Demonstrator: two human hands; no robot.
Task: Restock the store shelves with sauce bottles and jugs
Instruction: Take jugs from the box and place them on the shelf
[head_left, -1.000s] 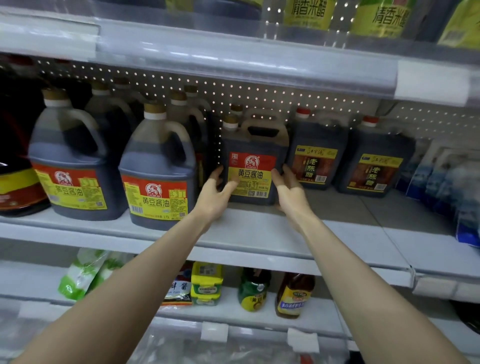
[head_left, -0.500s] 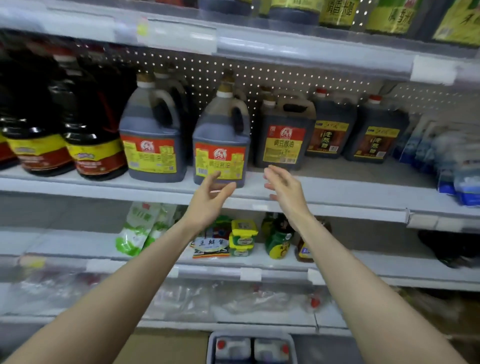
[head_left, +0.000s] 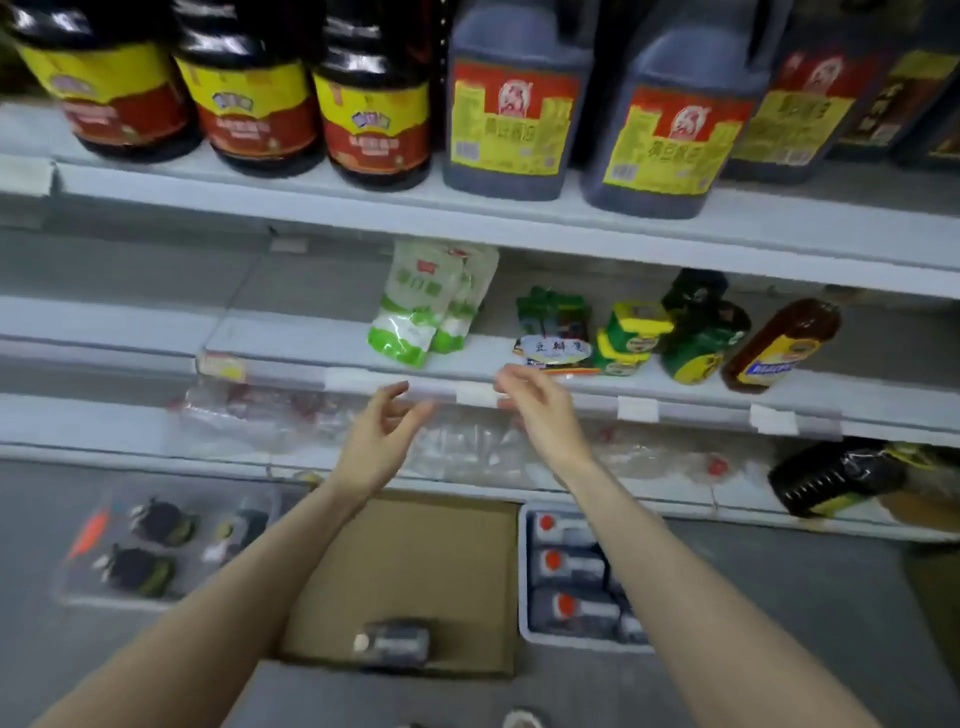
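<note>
Dark sauce jugs with red and yellow labels (head_left: 511, 109) stand on the upper shelf (head_left: 311, 202), beside round dark bottles (head_left: 374, 114) at its left. My left hand (head_left: 376, 441) and my right hand (head_left: 540, 410) hover empty in front of the middle shelf edge, fingers loosely curled. On the floor below, a brown cardboard box (head_left: 415, 566) holds one dark jug (head_left: 392, 642). Right of the box, a white crate (head_left: 524, 597) holds several jugs with red caps (head_left: 569, 564).
The middle shelf (head_left: 291, 338) carries green and white pouches (head_left: 415, 312), small green packs (head_left: 628, 338) and a tilted brown bottle (head_left: 779, 345). Clear plastic-wrapped goods (head_left: 467, 447) lie on the lowest shelf, with a dark wrapped pack (head_left: 836, 475) at its right. A clear tray of small items (head_left: 140, 551) sits on the floor left.
My hands have let go of the jug on the upper shelf and dropped toward the middle shelf. My view has tilted down, bringing the floor box and crate into sight.
</note>
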